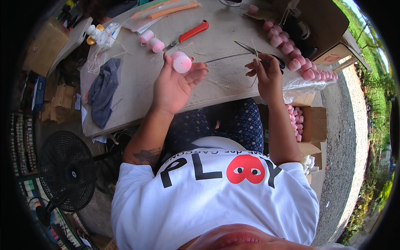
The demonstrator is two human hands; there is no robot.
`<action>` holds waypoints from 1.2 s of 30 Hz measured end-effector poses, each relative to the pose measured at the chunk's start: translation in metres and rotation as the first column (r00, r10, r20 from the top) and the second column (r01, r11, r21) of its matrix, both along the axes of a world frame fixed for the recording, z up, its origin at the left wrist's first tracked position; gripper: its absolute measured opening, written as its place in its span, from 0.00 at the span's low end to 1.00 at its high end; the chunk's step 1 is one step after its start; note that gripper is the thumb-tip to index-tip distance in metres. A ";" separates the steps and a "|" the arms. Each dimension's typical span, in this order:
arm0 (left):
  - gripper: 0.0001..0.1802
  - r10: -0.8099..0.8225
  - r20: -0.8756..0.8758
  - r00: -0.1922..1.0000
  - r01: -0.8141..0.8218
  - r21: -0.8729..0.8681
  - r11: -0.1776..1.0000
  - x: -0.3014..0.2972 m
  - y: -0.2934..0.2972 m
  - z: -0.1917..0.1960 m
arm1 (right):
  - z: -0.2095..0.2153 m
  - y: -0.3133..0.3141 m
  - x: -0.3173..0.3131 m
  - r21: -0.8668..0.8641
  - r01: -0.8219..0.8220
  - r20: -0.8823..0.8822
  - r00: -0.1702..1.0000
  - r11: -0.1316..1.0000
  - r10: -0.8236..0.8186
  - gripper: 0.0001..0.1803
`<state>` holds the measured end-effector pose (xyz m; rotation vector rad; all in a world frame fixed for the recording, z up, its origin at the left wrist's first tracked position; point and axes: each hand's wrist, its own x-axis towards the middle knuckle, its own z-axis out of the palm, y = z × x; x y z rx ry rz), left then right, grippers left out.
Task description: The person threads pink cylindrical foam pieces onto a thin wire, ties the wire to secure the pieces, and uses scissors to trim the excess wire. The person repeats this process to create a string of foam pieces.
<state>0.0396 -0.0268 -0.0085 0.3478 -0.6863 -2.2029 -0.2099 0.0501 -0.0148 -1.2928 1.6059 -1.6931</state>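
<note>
While a black floor fan (pixel 66 171) is standing on the ground off the desk's left end, a grey-blue cloth (pixel 103 89) is lying crumpled near the left edge of the desk (pixel 137 83), hanging partly toward the near side. Beyond it, at the far left corner, a few small white and gold pieces (pixel 95 33) are sitting in a cluster. Two small pink cups (pixel 152 41) are lying on the desk toward the far side, just beside a red-handled knife (pixel 189 33).

The left hand (pixel 175 85) is hovering over the middle of the desk near its front edge, palm up and fingers loosely curled, gripping a pink-and-white cup (pixel 181 62) between the thumb and fingertips. The right hand (pixel 266 75) is raised a little to the right, its fingertips pinching a thin thread or wire (pixel 254 48); what else it is gripping cannot be told. A pair of scissors (pixel 260 54) is lying just behind that hand.

Along the right edge of the desk, a row of pink cups (pixel 296 54) is resting on clear plastic (pixel 308 83), beside an open cardboard box (pixel 325 29) whose contents are too dark to make out. Below the desk's right end, another open cardboard box (pixel 312 123) is holding more pink cups (pixel 296 121).
</note>
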 end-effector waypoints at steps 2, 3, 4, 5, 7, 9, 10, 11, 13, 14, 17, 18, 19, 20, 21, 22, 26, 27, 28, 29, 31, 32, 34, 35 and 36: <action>0.32 -0.010 -0.021 1.000 0.009 -0.023 1.000 0.000 0.000 -0.002 | -0.001 0.003 0.002 -0.016 -0.054 0.090 0.994 0.998 0.055 0.12; 0.33 -0.017 -0.030 0.999 0.016 -0.036 0.999 -0.001 0.000 -0.002 | -0.003 0.004 0.001 -0.018 -0.067 0.098 0.993 0.998 0.069 0.12; 0.33 -0.018 -0.025 1.000 0.017 -0.034 0.999 -0.002 0.000 -0.001 | -0.007 0.005 -0.001 -0.021 -0.080 0.105 0.991 0.997 0.082 0.11; 0.32 -0.020 -0.021 1.000 0.019 -0.032 0.999 -0.002 0.000 -0.001 | -0.010 0.006 -0.002 -0.024 -0.094 0.113 0.989 0.995 0.096 0.10; 0.31 0.014 0.015 1.000 -0.013 -0.045 0.999 -0.003 -0.001 -0.001 | -0.004 0.006 -0.003 0.116 0.036 -0.139 0.990 0.993 -0.020 0.11; 0.29 0.081 0.070 0.994 -0.075 -0.076 0.994 -0.003 -0.003 0.002 | 0.001 0.001 -0.007 0.001 0.302 -0.565 0.787 0.953 -0.248 0.12; 0.28 0.120 0.099 0.988 -0.112 -0.079 0.991 -0.003 -0.005 0.000 | 0.003 -0.009 -0.015 -0.219 0.412 -0.761 0.495 0.884 -0.419 0.13; 0.27 0.159 0.128 0.979 -0.150 -0.083 0.985 -0.002 -0.009 -0.005 | 0.005 -0.017 -0.020 -0.451 0.427 -0.826 0.132 0.783 -0.548 0.14; 0.25 0.210 0.158 0.965 -0.205 -0.044 0.978 0.001 -0.018 -0.012 | 0.010 -0.028 -0.018 -0.314 0.265 -0.870 0.304 0.911 -0.389 0.14; 0.25 0.243 0.170 0.955 -0.239 -0.044 0.970 0.002 -0.022 -0.017 | 0.011 -0.035 -0.016 -0.246 0.170 -0.878 0.377 0.954 -0.294 0.14; 0.26 0.344 0.191 0.919 -0.344 -0.037 0.938 0.005 -0.032 -0.031 | 0.001 -0.062 -0.018 0.117 -0.201 -0.865 0.461 0.973 0.199 0.08; 0.26 0.384 0.184 0.905 -0.385 -0.030 0.922 0.007 -0.033 -0.034 | -0.001 -0.072 -0.022 0.193 -0.200 -0.865 0.427 0.961 0.263 0.08; 0.26 0.421 0.175 0.890 -0.424 -0.022 0.905 0.009 -0.035 -0.036 | -0.002 -0.082 -0.029 0.269 -0.193 -0.861 0.391 0.944 0.325 0.07; 0.26 0.445 0.149 0.883 -0.447 -0.022 0.894 0.010 -0.036 -0.038 | -0.002 -0.090 -0.035 0.342 -0.184 -0.851 0.355 0.921 0.387 0.06; 0.26 0.470 0.120 0.875 -0.471 -0.020 0.882 0.011 -0.038 -0.039 | 0.000 -0.095 -0.042 0.364 -0.103 -0.879 0.292 0.926 0.378 0.05; 0.26 0.493 0.092 0.865 -0.494 -0.018 0.869 0.012 -0.039 -0.041 | 0.000 -0.097 -0.048 0.354 -0.075 -0.898 0.253 0.932 0.361 0.06; 0.24 0.469 0.127 0.874 -0.476 0.033 0.879 0.012 -0.038 -0.043 | -0.006 -0.101 -0.072 0.305 0.003 -0.942 0.150 0.952 0.301 0.07; 0.23 0.459 0.119 0.881 -0.466 0.038 0.884 0.013 -0.037 -0.044 | -0.010 -0.099 -0.073 0.285 0.008 -0.947 0.156 0.959 0.280 0.07; 0.22 0.448 0.110 0.887 -0.455 0.044 0.890 0.012 -0.036 -0.045 | -0.013 -0.099 -0.074 0.264 0.015 -0.952 0.162 0.964 0.258 0.08; 0.22 0.445 0.111 0.889 -0.451 0.041 0.892 0.011 -0.036 -0.045 | -0.016 -0.099 -0.076 0.176 -0.013 -0.967 0.185 0.984 0.175 0.07; 0.22 0.446 0.117 0.887 -0.452 0.030 0.891 0.012 -0.036 -0.043 | -0.016 -0.098 -0.068 -0.010 -0.073 -0.970 0.243 0.997 0.008 0.06; 0.22 0.426 0.113 0.898 -0.431 0.025 0.902 0.011 -0.035 -0.043 | -0.014 -0.096 -0.067 -0.056 -0.073 -0.947 0.321 0.996 -0.029 0.07; 0.23 0.388 0.105 0.916 -0.392 0.012 0.920 0.010 -0.034 -0.041 | 0.007 -0.093 -0.057 -0.147 -0.067 -0.876 0.472 0.987 -0.098 0.07; 0.24 0.385 0.103 0.917 -0.388 0.014 0.921 0.010 -0.034 -0.041 | 0.015 -0.092 -0.050 -0.225 -0.112 -0.776 0.621 0.968 -0.109 0.08; 0.26 0.380 0.103 0.919 -0.384 0.013 0.923 0.010 -0.035 -0.042 | 0.027 -0.084 -0.042 -0.247 -0.120 -0.802 0.583 0.962 -0.133 0.10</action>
